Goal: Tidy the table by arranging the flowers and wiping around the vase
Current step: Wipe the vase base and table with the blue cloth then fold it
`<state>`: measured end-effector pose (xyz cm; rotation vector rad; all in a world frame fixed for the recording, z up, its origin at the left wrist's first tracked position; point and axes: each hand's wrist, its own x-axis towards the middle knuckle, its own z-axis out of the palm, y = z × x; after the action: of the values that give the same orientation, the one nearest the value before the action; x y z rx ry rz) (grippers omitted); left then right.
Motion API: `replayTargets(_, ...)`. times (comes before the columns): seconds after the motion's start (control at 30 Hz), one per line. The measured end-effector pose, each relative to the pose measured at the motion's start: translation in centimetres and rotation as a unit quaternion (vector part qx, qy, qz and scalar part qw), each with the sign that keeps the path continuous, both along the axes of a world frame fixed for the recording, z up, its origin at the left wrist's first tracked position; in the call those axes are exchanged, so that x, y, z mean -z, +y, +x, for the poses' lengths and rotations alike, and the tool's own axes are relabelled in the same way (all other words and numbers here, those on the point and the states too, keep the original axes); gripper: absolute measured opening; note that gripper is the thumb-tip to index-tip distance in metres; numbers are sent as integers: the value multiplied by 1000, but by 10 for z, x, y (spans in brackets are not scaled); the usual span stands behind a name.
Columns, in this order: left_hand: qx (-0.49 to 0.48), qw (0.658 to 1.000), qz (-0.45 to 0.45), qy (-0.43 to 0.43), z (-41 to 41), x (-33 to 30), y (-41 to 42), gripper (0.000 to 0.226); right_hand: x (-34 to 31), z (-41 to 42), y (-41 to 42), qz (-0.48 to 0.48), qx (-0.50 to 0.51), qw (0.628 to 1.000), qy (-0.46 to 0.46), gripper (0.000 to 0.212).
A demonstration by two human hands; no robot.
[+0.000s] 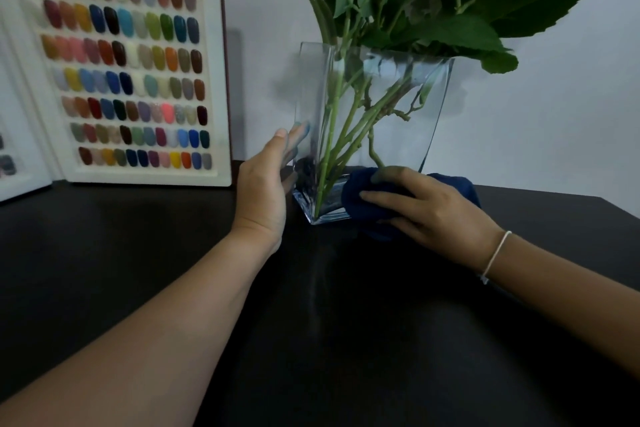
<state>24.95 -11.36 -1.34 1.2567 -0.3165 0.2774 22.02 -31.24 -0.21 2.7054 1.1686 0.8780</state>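
Two hands at the glass vase: left hand flat, fingers straight, seemingly touching its side, right hand pressing blue cloth

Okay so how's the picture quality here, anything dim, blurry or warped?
Head view: dim overall, the black table nearly featureless; the nail colour chart at left is soft and bowed by the wide lens; the glass vase shows pale reflections; the left hand casts fingers seen through the glass, slightly smeared; the right hand on the blue cloth is fairly sharp.
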Motion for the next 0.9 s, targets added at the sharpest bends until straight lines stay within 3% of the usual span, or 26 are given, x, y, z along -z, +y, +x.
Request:
replayTargets(0.27, -4, 1000, 8, 3, -1, 2, 1, 34, 4, -4, 9, 87, 9, 996, -4, 42)
replayTargets(0.4, -5, 1000, 6, 3, -1, 2, 1, 34, 7, -1, 16, 127, 8, 992, -11, 36)
replayTargets(0.53, -6, 1000, 11, 3, 0, 2, 1, 34, 9, 1, 22, 176, 30, 984, 7, 46)
replayTargets(0.9, -5, 1000, 16, 5, 0, 2, 2, 33, 10, 5, 3, 142, 43, 989, 15, 21)
